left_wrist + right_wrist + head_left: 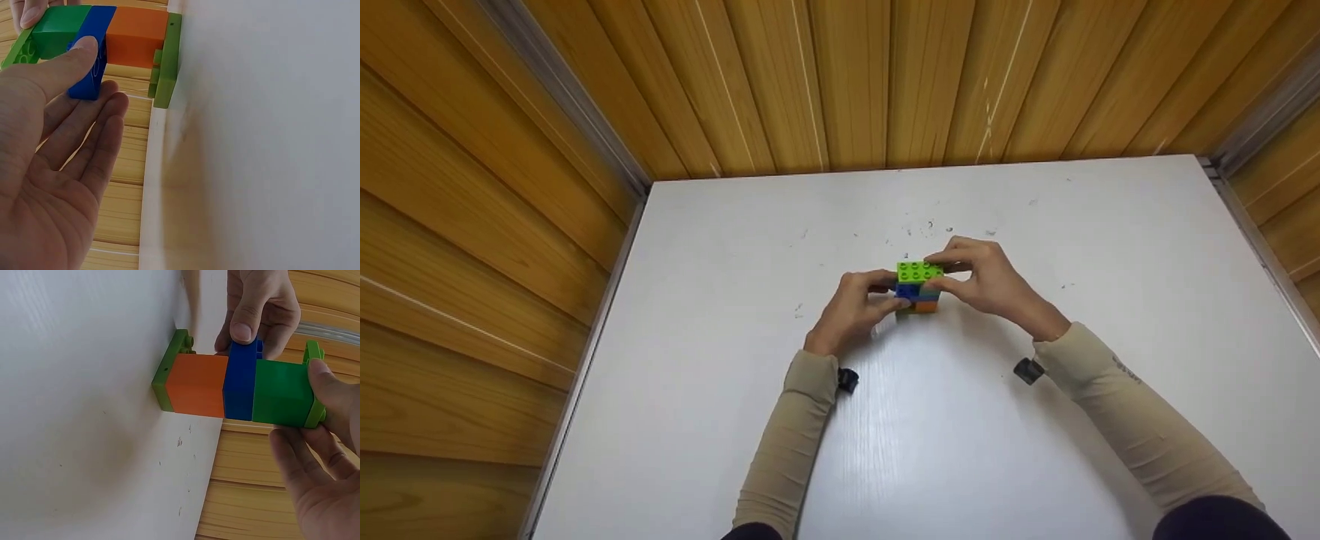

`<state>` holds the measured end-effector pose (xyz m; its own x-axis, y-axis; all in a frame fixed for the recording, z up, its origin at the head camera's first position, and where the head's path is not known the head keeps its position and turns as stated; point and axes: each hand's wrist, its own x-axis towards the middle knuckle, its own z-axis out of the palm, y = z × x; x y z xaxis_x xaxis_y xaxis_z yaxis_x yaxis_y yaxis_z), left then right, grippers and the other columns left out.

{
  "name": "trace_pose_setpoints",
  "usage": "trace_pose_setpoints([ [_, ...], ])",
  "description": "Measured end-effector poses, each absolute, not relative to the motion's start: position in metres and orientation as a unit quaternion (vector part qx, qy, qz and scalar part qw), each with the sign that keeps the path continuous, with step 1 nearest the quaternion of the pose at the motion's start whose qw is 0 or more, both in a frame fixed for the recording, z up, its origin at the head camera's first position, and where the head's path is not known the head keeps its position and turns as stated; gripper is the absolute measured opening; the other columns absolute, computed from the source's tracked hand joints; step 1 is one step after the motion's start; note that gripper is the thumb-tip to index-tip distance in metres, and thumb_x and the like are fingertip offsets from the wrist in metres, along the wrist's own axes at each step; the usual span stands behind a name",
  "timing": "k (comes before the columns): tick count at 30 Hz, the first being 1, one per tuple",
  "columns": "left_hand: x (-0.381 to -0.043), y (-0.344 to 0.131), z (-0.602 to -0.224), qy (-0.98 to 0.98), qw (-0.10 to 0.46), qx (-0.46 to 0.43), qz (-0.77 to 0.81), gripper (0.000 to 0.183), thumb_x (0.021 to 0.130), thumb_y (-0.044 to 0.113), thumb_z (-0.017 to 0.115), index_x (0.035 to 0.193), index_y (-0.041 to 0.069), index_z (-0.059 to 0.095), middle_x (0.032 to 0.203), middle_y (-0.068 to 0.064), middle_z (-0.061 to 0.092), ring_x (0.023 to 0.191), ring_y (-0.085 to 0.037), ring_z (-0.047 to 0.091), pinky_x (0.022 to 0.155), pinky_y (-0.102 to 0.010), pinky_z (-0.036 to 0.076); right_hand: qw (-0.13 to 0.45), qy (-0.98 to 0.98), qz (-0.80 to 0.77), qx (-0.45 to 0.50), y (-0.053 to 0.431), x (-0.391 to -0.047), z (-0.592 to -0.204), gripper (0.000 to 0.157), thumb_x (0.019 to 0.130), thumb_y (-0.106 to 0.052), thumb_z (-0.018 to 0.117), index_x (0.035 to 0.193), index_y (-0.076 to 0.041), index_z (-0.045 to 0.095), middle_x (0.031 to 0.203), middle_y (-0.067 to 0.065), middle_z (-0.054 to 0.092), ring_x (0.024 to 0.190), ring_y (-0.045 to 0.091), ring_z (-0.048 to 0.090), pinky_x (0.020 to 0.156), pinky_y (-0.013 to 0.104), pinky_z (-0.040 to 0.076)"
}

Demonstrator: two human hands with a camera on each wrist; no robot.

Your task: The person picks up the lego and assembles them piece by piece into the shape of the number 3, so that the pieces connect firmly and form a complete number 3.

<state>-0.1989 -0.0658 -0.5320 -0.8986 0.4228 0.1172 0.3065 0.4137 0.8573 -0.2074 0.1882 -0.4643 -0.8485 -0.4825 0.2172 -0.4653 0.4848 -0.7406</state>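
Note:
A stack of toy building bricks stands upright on the white table. At its base lies an olive-green flat brick (pixel 163 385), with an orange brick (pixel 198 385) on it. A wider blue brick (pixel 241 385) comes above, then a green brick (pixel 283 394), and a light-green flat brick (pixel 915 271) with studs tops the stack. My left hand (pixel 851 307) pinches the overhanging left end of the blue brick between thumb and fingers. From the right, my right hand (pixel 994 281) grips the light-green brick at the top, its thumb at the seam with the green brick.
The white table (pixel 720 300) carries small dark scuff marks behind the stack. Wood-panelled walls (pixel 847 82) rise at the back and both sides. Small black cameras (pixel 1027 370) sit at both wrists, close over the tabletop.

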Motion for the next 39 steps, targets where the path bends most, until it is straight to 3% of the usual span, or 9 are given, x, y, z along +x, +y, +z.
trace_pose_setpoints([
  [4, -0.199, -0.066, -0.532, 0.836, 0.059, 0.218, 0.500, 0.038, 0.098, 0.023, 0.080, 0.134, 0.010, 0.074, 0.125, -0.002, 0.078, 0.115, -0.011, 0.072, 0.108, -0.029, 0.055, 0.007, 0.864, -0.418, -0.280, 0.189, -0.207, -0.464, 0.035, 0.089, -0.019, 0.089, 0.122, -0.008, 0.081, 0.101, 0.004, 0.072, 0.102, 0.021, 0.073, 0.094, 0.048, 0.063],
  [8, -0.200, -0.065, -0.532, 0.837, 0.059, 0.218, 0.499, 0.038, 0.099, 0.023, 0.080, 0.134, 0.010, 0.074, 0.125, -0.002, 0.077, 0.115, -0.011, 0.072, 0.108, -0.030, 0.056, 0.000, 0.874, -0.398, -0.279, 0.188, -0.206, -0.462, 0.037, 0.089, -0.022, 0.089, 0.123, -0.010, 0.082, 0.100, 0.002, 0.072, 0.091, 0.017, 0.066, 0.081, 0.032, 0.057],
  [12, -0.199, -0.065, -0.533, 0.838, 0.056, 0.219, 0.497, 0.037, 0.098, 0.022, 0.080, 0.133, 0.009, 0.074, 0.124, -0.002, 0.077, 0.113, -0.012, 0.073, 0.107, -0.030, 0.056, -0.011, 0.877, -0.391, -0.278, 0.187, -0.206, -0.463, 0.037, 0.088, -0.024, 0.090, 0.121, -0.010, 0.082, 0.097, 0.001, 0.073, 0.082, 0.016, 0.056, 0.072, 0.024, 0.045],
  [19, -0.198, -0.064, -0.532, 0.841, 0.063, 0.214, 0.493, 0.040, 0.098, 0.021, 0.080, 0.135, 0.009, 0.073, 0.130, -0.006, 0.076, 0.117, -0.018, 0.073, 0.107, -0.028, 0.056, -0.023, 0.874, -0.399, -0.277, 0.190, -0.206, -0.467, 0.037, 0.085, -0.025, 0.092, 0.118, -0.011, 0.084, 0.094, 0.001, 0.074, 0.081, 0.018, 0.057, 0.070, 0.031, 0.047],
  [24, -0.199, -0.065, -0.531, 0.841, 0.064, 0.214, 0.493, 0.040, 0.098, 0.021, 0.080, 0.135, 0.008, 0.073, 0.130, -0.007, 0.076, 0.117, -0.018, 0.073, 0.106, -0.028, 0.056, -0.024, 0.868, -0.417, -0.268, 0.190, -0.208, -0.471, 0.038, 0.086, -0.025, 0.092, 0.121, -0.011, 0.083, 0.100, 0.001, 0.075, 0.091, 0.018, 0.067, 0.081, 0.032, 0.056],
  [27, -0.199, -0.064, -0.532, 0.841, 0.063, 0.217, 0.491, 0.040, 0.098, 0.020, 0.080, 0.136, 0.007, 0.073, 0.130, -0.008, 0.076, 0.116, -0.018, 0.073, 0.106, -0.027, 0.056, -0.029, 0.858, -0.438, -0.268, 0.192, -0.207, -0.475, 0.045, 0.085, -0.024, 0.092, 0.126, -0.010, 0.080, 0.108, 0.004, 0.077, 0.102, 0.022, 0.072, 0.092, 0.044, 0.062],
  [33, -0.199, -0.065, -0.531, 0.840, 0.068, 0.208, 0.497, 0.042, 0.097, 0.019, 0.081, 0.136, 0.007, 0.072, 0.131, -0.009, 0.075, 0.116, -0.019, 0.074, 0.107, -0.029, 0.057, -0.017, 0.839, -0.478, -0.259, 0.197, -0.203, -0.486, 0.060, 0.084, -0.019, 0.093, 0.139, -0.010, 0.071, 0.132, 0.011, 0.074, 0.121, 0.030, 0.071, 0.104, 0.051, 0.059],
  [39, -0.199, -0.064, -0.530, 0.840, 0.079, 0.200, 0.499, 0.043, 0.097, 0.019, 0.082, 0.137, 0.007, 0.072, 0.132, -0.008, 0.075, 0.116, -0.018, 0.074, 0.106, -0.029, 0.057, 0.001, 0.833, -0.505, -0.226, 0.202, -0.198, -0.498, 0.060, 0.087, -0.015, 0.090, 0.142, -0.007, 0.068, 0.140, 0.012, 0.070, 0.129, 0.032, 0.067, 0.110, 0.050, 0.055],
])
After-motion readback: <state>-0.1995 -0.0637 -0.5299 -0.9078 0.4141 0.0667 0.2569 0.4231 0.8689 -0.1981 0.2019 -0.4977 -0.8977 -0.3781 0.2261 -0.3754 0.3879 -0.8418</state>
